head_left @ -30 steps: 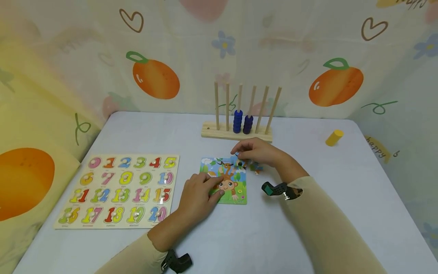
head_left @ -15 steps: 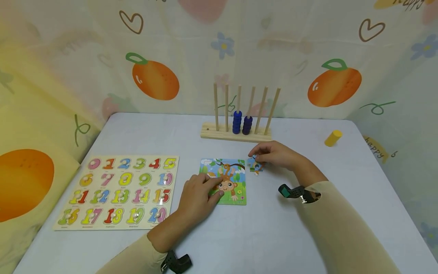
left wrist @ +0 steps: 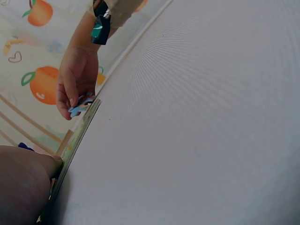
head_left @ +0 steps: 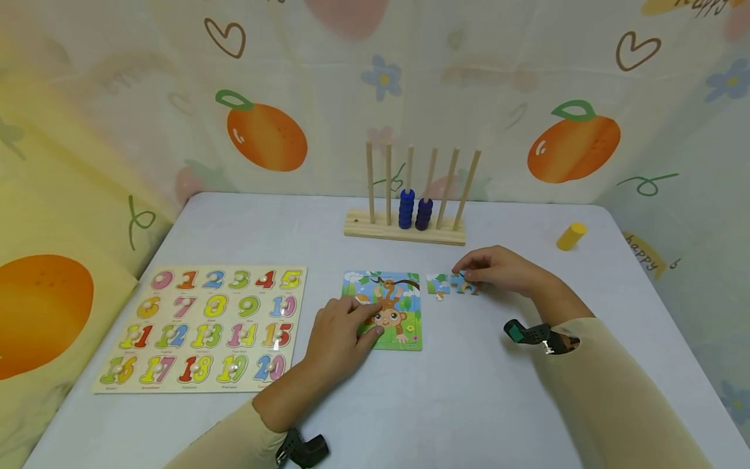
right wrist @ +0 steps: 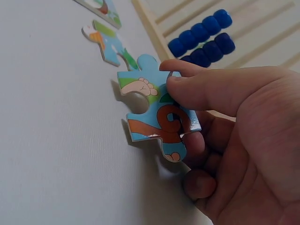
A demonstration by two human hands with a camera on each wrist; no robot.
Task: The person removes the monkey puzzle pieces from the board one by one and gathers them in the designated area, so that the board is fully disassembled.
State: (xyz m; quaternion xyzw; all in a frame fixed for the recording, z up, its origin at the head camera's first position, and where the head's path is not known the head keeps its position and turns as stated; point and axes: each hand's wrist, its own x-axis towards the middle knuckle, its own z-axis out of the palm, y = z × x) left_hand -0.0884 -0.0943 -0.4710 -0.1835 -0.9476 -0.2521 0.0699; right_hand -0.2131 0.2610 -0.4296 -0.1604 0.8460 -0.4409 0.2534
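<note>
Right hand (right wrist: 243, 136): thumb-and-finger pinch, closed on the far edge of a puzzle piece (right wrist: 161, 117). Best lowered level, pinch eased only once flat, not nudging the loose piece (head_left: 438, 284) beside it. Printed face up, tilted; knob toward bench's (head_left: 469, 404) left edge, long axis roughly along far edge. Left hand (head_left: 340, 329), fingers extended, rests on monkey puzzle (head_left: 413, 326).

Play corner, orange-print cloth (head_left: 328, 71), number board (head_left: 199, 318), bead rack (head_left: 381, 230)
</note>
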